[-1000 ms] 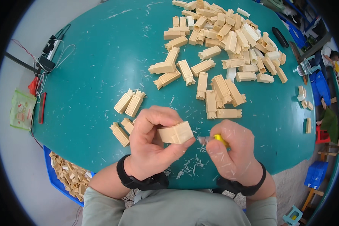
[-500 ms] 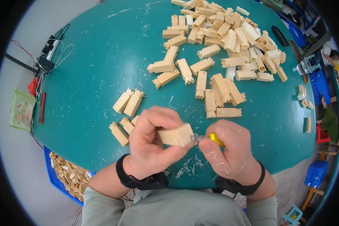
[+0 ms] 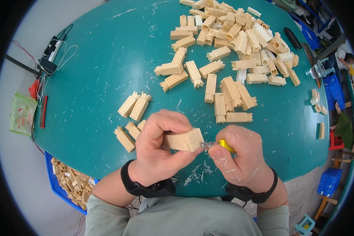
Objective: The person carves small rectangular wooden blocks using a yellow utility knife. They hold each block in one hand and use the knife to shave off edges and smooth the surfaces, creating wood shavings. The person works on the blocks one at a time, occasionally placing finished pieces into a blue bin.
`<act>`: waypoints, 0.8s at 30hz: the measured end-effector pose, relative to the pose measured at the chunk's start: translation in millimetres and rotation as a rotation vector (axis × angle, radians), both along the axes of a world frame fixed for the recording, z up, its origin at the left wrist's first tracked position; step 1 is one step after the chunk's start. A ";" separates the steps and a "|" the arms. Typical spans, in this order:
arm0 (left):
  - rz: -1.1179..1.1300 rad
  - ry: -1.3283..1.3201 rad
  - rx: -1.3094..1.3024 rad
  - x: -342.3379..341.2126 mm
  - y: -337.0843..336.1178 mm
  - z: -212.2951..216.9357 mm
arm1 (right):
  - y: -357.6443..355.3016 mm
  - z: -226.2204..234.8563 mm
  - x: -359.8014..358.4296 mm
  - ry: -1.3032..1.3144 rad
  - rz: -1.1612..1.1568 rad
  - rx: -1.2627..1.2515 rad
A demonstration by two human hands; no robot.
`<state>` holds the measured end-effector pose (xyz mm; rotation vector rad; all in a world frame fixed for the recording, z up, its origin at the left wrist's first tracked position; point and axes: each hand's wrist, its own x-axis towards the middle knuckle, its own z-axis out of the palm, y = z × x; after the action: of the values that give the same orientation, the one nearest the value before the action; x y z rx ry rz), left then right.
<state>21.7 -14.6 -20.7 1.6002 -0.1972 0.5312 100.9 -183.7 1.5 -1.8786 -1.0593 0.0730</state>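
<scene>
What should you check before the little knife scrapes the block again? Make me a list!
1. Left hand grips the cream block firmly: ok.
2. Right hand holds the yellow-handled knife: ok.
3. Blade tip meets the block's edge: ok.
4. Left fingertips away from the blade: not ok, they look close.
5. Blade sharpness: cannot tell.
6. Teal table under the hands free of blocks: ok, only shavings.

Cream block (image 3: 184, 140); yellow-handled knife (image 3: 220, 145); teal table (image 3: 98, 78) flecked white; black wristbands (image 3: 145, 188); blue crate (image 3: 59, 188).
</scene>
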 end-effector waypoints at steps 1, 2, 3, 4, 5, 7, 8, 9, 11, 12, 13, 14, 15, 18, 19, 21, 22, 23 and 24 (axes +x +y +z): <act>-0.012 0.005 -0.008 0.0 0.2 0.1 | -0.2 -0.7 0.5 -0.009 0.000 -0.001; -0.023 0.009 -0.016 0.0 0.3 0.0 | 0.0 -1.2 0.9 -0.018 -0.001 0.003; -0.032 0.017 -0.026 -0.3 0.4 -0.6 | 0.3 -1.6 1.4 -0.027 -0.001 0.008; -0.041 0.024 -0.035 -0.7 0.4 -1.2 | 0.4 -1.8 1.8 -0.037 -0.001 0.013; -0.051 0.030 -0.044 -0.9 0.3 -1.4 | 0.3 -2.2 2.4 -0.046 -0.001 0.014; -0.054 0.028 -0.031 -0.2 -0.6 0.5 | -0.2 -3.0 3.6 -0.065 -0.002 0.016; -0.055 0.028 -0.025 0.2 -0.9 1.1 | -0.2 -2.9 3.8 -0.067 -0.003 0.014; -0.061 0.031 -0.029 0.4 -0.8 0.9 | -0.2 -2.8 4.0 -0.069 -0.004 0.012; -0.069 0.038 -0.036 -0.1 -0.1 0.7 | 0.6 -2.3 4.3 -0.068 -0.004 0.013; -0.068 0.046 -0.045 -0.4 -0.2 1.4 | 1.0 -2.0 4.3 -0.065 -0.005 0.015; -0.070 0.053 -0.055 -0.3 -1.1 2.5 | 0.6 -1.6 4.5 -0.063 -0.010 0.016; -0.073 0.061 -0.066 -0.1 -1.9 3.2 | 0.4 -2.9 5.0 -0.070 -0.020 0.033; -0.128 0.050 -0.041 0.1 -2.6 3.4 | 0.3 -5.8 5.7 -0.076 -0.030 0.049; -0.367 0.033 0.013 -4.4 -11.9 10.1 | -0.2 -8.9 16.1 0.004 -0.122 -0.061; -0.413 0.023 0.026 -5.8 -19.7 10.4 | -1.7 -9.0 18.9 0.047 -0.166 -0.133; -0.372 0.037 -0.006 -3.5 -12.3 8.0 | -1.7 -5.2 15.1 0.123 -0.156 -0.052; -0.284 0.103 -0.058 -3.8 -7.4 8.4 | -2.1 -1.8 13.8 0.158 -0.123 -0.010; -0.229 0.083 -0.052 -1.1 -2.9 5.4 | -2.4 1.4 12.3 0.193 -0.089 0.032; -0.210 0.098 -0.082 -1.0 -0.5 6.1 | -3.7 4.3 10.7 0.163 -0.072 0.038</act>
<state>20.7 -15.1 -14.6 1.5008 -0.2631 0.2940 111.6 -187.4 5.8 -1.8413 -0.8760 0.1605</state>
